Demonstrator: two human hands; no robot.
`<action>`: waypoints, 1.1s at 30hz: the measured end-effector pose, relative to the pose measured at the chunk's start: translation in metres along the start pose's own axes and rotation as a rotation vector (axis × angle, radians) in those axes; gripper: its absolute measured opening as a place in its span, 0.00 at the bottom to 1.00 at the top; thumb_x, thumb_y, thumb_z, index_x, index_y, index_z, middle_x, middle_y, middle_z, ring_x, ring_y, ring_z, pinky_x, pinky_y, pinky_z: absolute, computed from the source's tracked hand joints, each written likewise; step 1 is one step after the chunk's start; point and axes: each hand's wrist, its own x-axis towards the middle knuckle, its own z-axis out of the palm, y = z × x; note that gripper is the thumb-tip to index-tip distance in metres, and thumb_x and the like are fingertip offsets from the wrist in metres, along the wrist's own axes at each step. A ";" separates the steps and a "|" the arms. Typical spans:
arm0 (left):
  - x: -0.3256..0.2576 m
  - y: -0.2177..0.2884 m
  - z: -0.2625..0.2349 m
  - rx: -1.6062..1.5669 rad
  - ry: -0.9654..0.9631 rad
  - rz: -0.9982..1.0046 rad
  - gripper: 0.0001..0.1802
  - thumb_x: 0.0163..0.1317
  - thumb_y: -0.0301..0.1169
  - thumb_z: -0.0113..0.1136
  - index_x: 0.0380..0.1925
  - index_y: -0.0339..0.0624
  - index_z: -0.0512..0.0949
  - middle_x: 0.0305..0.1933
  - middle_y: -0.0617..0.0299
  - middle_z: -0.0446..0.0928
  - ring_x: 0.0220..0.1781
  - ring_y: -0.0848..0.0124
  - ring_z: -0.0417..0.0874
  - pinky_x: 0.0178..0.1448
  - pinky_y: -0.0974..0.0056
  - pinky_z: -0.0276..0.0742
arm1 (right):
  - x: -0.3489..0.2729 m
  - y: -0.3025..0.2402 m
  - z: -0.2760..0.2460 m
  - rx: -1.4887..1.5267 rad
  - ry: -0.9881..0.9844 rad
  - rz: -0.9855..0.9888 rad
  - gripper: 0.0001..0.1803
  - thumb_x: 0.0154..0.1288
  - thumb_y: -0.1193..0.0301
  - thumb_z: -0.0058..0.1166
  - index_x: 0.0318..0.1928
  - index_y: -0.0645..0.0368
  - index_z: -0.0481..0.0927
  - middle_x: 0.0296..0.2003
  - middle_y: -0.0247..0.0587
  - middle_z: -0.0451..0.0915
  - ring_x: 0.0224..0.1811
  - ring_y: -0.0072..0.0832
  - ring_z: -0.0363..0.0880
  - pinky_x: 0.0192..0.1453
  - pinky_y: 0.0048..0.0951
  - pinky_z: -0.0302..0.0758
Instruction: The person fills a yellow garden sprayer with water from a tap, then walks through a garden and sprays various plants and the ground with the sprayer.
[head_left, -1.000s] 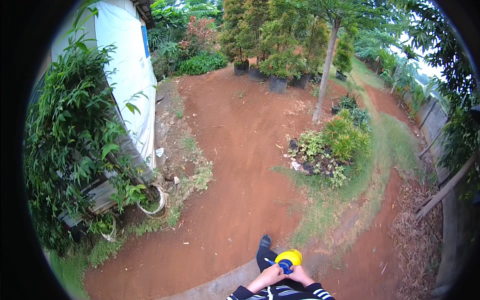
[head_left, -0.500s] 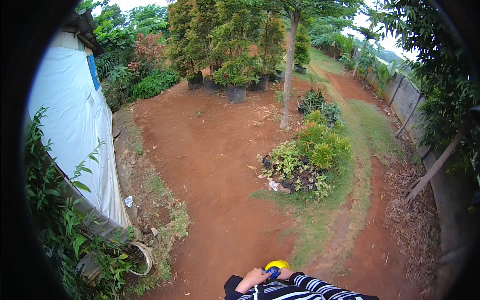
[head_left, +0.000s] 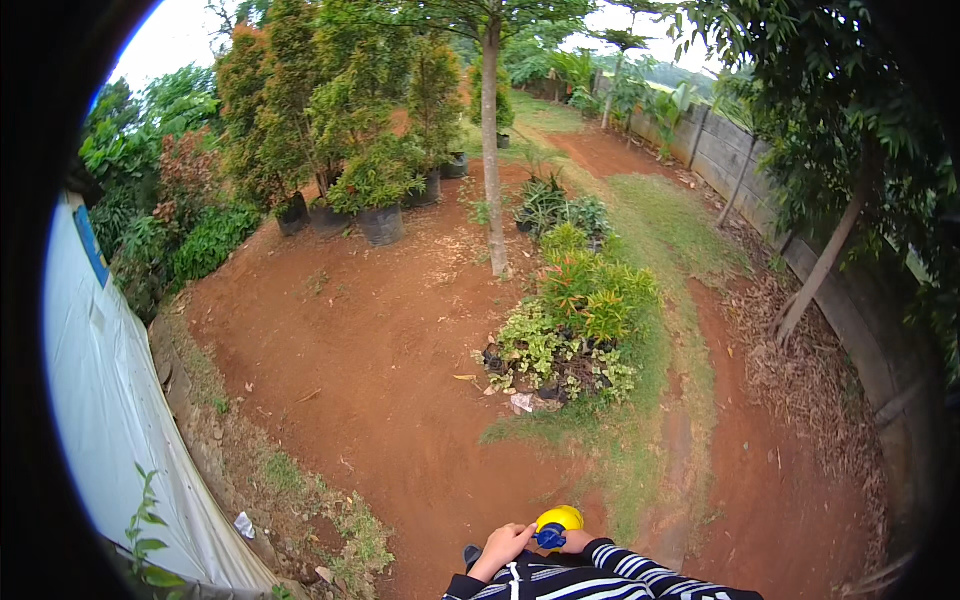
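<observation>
Close to my body at the lower edge, I hold a rounded yellow container with a blue top [head_left: 560, 518]. Its exact kind is too small to make out. My right hand [head_left: 577, 541] is closed at its right side, next to the blue part. From the left, my left hand [head_left: 507, 546] reaches across, its fingers together and their tips on the blue top. Most of the right-hand fingers are hidden. Striped black-and-white sleeves cover both forearms.
Potted leafy plants [head_left: 570, 350] border the grassy strip ahead right, near a slim tree trunk [head_left: 493, 150]. Tall potted shrubs [head_left: 370, 190] stand farther back. A white sheeted wall [head_left: 110, 390] runs along the left, a concrete wall [head_left: 830, 280] along the right. Red soil [head_left: 370, 380] lies between.
My view has turned to the right, so the sheeted wall slides leftward. More of the yellow container shows, and my left hand has shifted slightly off its blue top toward the left edge.
</observation>
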 end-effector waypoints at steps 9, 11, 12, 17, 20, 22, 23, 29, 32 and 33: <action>0.089 0.089 0.035 0.455 -0.320 0.338 0.31 0.65 0.55 0.38 0.27 0.44 0.82 0.25 0.50 0.80 0.31 0.51 0.82 0.38 0.50 0.76 | 0.036 0.053 0.051 0.629 0.202 0.035 0.23 0.48 0.58 0.60 0.44 0.56 0.79 0.38 0.45 0.82 0.41 0.40 0.80 0.48 0.36 0.74; 0.112 0.088 0.071 0.450 -0.286 0.404 0.31 0.65 0.55 0.38 0.23 0.42 0.80 0.25 0.48 0.80 0.31 0.49 0.82 0.36 0.48 0.76 | 0.042 0.071 0.069 0.691 0.218 0.096 0.19 0.47 0.59 0.60 0.36 0.58 0.80 0.30 0.39 0.81 0.32 0.33 0.79 0.39 0.31 0.74; 0.123 0.089 0.088 0.495 -0.365 0.385 0.31 0.66 0.53 0.37 0.22 0.41 0.81 0.25 0.47 0.79 0.30 0.49 0.82 0.35 0.48 0.77 | 0.043 0.083 0.069 0.706 0.198 0.130 0.18 0.47 0.59 0.60 0.36 0.58 0.80 0.29 0.39 0.81 0.31 0.33 0.79 0.39 0.31 0.74; 0.197 0.131 0.106 0.688 -0.527 0.405 0.35 0.65 0.56 0.35 0.22 0.39 0.81 0.26 0.46 0.80 0.31 0.49 0.82 0.38 0.48 0.77 | 0.029 0.139 0.018 0.850 0.253 0.209 0.17 0.47 0.59 0.61 0.34 0.58 0.80 0.27 0.38 0.80 0.29 0.31 0.78 0.36 0.29 0.73; 0.202 0.190 0.146 0.639 -0.592 0.507 0.34 0.64 0.56 0.37 0.20 0.39 0.81 0.25 0.45 0.79 0.31 0.49 0.82 0.38 0.49 0.77 | 0.011 0.168 -0.010 0.980 0.320 0.240 0.16 0.47 0.59 0.61 0.32 0.58 0.80 0.25 0.37 0.80 0.27 0.30 0.78 0.35 0.29 0.73; 0.199 0.222 0.180 0.581 -0.605 0.555 0.33 0.64 0.54 0.38 0.20 0.39 0.81 0.24 0.46 0.79 0.30 0.49 0.82 0.36 0.49 0.77 | -0.002 0.188 -0.023 1.078 0.364 0.267 0.16 0.47 0.59 0.61 0.31 0.58 0.80 0.25 0.37 0.79 0.26 0.30 0.77 0.34 0.28 0.72; 0.199 0.233 0.197 0.652 -0.615 0.573 0.33 0.64 0.54 0.38 0.20 0.39 0.81 0.23 0.46 0.79 0.30 0.50 0.82 0.36 0.50 0.77 | -0.007 0.196 -0.026 1.127 0.383 0.279 0.16 0.47 0.59 0.61 0.31 0.58 0.80 0.24 0.36 0.79 0.26 0.29 0.77 0.33 0.28 0.72; 0.254 0.283 0.253 0.816 -0.586 0.646 0.30 0.62 0.53 0.40 0.22 0.40 0.82 0.25 0.47 0.80 0.31 0.52 0.83 0.37 0.51 0.79 | -0.041 0.237 -0.045 1.377 0.479 0.396 0.15 0.47 0.60 0.61 0.28 0.58 0.79 0.21 0.35 0.78 0.23 0.27 0.76 0.30 0.26 0.71; 0.258 0.285 0.272 0.733 -0.689 0.732 0.31 0.61 0.53 0.40 0.22 0.38 0.81 0.27 0.46 0.80 0.34 0.51 0.83 0.41 0.50 0.78 | -0.059 0.247 -0.038 1.423 0.500 0.481 0.10 0.48 0.66 0.62 0.27 0.58 0.78 0.18 0.34 0.76 0.17 0.22 0.73 0.23 0.24 0.69; 0.256 0.280 0.280 0.685 -0.711 0.700 0.30 0.62 0.52 0.41 0.21 0.38 0.81 0.26 0.46 0.80 0.33 0.50 0.82 0.40 0.50 0.78 | -0.060 0.249 -0.034 1.392 0.541 0.569 0.11 0.48 0.65 0.62 0.27 0.58 0.79 0.18 0.34 0.76 0.18 0.22 0.74 0.24 0.24 0.70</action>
